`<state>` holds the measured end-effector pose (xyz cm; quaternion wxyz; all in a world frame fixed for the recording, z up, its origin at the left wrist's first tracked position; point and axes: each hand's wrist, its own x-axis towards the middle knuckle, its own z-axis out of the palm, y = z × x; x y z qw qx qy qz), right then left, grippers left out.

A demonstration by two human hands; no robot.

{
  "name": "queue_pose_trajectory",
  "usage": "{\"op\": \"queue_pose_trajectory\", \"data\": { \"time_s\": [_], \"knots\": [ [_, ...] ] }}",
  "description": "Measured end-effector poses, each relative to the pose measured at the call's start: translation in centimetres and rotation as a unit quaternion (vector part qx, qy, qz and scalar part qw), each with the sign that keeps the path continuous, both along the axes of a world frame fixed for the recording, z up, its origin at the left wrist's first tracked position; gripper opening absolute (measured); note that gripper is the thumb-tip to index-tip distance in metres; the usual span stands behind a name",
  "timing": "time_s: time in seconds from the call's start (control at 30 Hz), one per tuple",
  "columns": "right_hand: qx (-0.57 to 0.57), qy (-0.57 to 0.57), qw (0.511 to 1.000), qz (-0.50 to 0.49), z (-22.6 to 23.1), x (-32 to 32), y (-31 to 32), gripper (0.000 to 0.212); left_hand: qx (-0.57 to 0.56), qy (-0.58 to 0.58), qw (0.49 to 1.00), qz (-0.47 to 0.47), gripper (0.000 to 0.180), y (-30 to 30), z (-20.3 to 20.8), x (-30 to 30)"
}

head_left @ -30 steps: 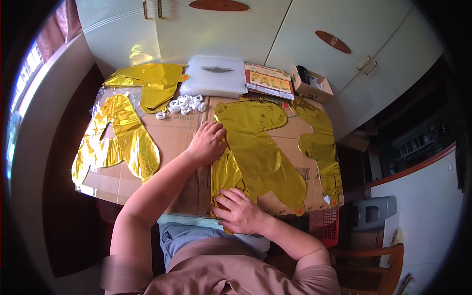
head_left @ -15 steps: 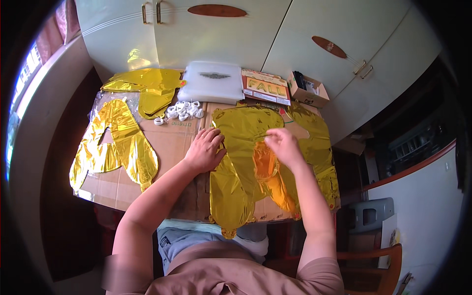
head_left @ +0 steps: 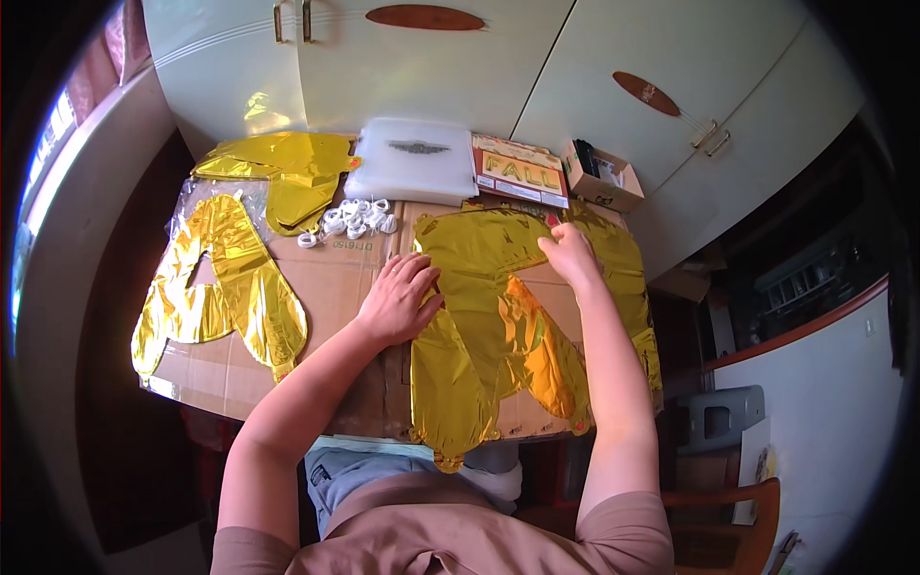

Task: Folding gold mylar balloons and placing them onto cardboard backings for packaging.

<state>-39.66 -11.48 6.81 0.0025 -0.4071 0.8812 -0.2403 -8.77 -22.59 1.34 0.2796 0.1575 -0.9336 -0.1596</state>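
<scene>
A flat gold foil balloon (head_left: pixel 450 355) shaped like a letter lies before me, its lower end hanging over the table's front edge. A strip of its right leg shows a brighter orange-gold side. My left hand (head_left: pixel 402 299) rests with its fingers stretched out at the balloon's left edge. At the upper right edge, my right hand (head_left: pixel 572 257) has its fingers closed in a pinch on the foil. Beyond my right wrist lies another gold foil piece (head_left: pixel 618 264), partly under the first balloon. To the left is a flat A-shaped gold foil balloon (head_left: pixel 259 307).
Cardboard (head_left: pixel 350 287) covers the table. Along the back are a folded gold balloon (head_left: pixel 302 192), white ribbon coils (head_left: pixel 356 219), a translucent plastic case (head_left: pixel 412 172), a printed box (head_left: pixel 522 174) and a small open box (head_left: pixel 625 190). A wooden chair (head_left: pixel 767 508) stands at right.
My right hand has moved up and to the right with the foil edge, spreading the balloon's upper right part outward. A gap showing cardboard now appears there. My left hand has stayed in place.
</scene>
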Motion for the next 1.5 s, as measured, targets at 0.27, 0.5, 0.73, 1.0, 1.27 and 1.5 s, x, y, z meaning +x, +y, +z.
{"op": "queue_pose_trajectory", "data": {
  "time_s": [0.27,0.5,0.73,1.0,1.27,1.5],
  "knots": [
    [0.052,-0.371,0.923,0.089,-0.3,5.6,4.3,0.026,-0.004,0.003,1.000,0.000,0.042,-0.1,-0.4,0.0],
    [0.006,-0.531,0.847,0.020,-0.3,6.2,2.3,0.019,-0.009,0.016,1.000,-0.002,0.041,-0.1,-0.4,-0.3],
    [-0.003,-0.609,0.793,-0.013,-0.1,6.6,0.5,0.013,-0.019,0.020,1.000,0.001,0.041,0.0,-0.3,-0.3],
    [-0.013,-0.580,0.814,-0.019,-0.5,6.8,1.0,0.012,-0.023,0.017,1.000,0.003,0.043,0.1,-0.2,-0.2],
    [0.048,-0.492,0.869,0.037,-0.1,6.7,1.1,0.015,-0.015,0.017,1.000,-0.003,0.045,-0.1,-0.5,-0.4],
    [-0.077,0.009,0.958,0.277,0.4,10.8,-1.5,0.017,-0.028,0.001,1.000,0.004,0.046,-0.1,-0.6,-0.1]
  ]
}}
